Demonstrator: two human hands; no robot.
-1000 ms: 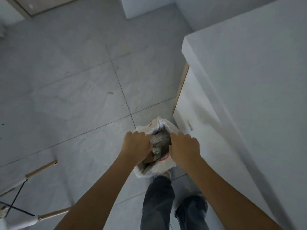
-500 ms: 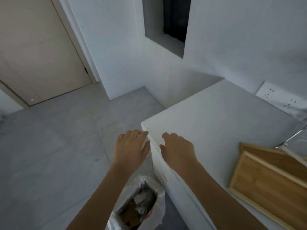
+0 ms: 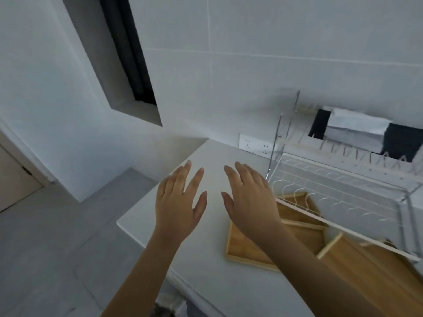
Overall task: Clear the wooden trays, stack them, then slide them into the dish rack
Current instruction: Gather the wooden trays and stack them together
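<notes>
Both hands are hovering over the white worktop (image 3: 206,266), palms down, fingers spread, gripping nothing. The left hand (image 3: 179,203) is floating near the worktop's left edge; the right hand (image 3: 250,201) is reaching beside it, a small gap separating them. Under and just right of the right forearm, wooden trays (image 3: 247,248) are lying overlapped on the worktop. Beyond them, right of the right hand, the white wire dish rack (image 3: 338,191) is standing against the tiled wall.
</notes>
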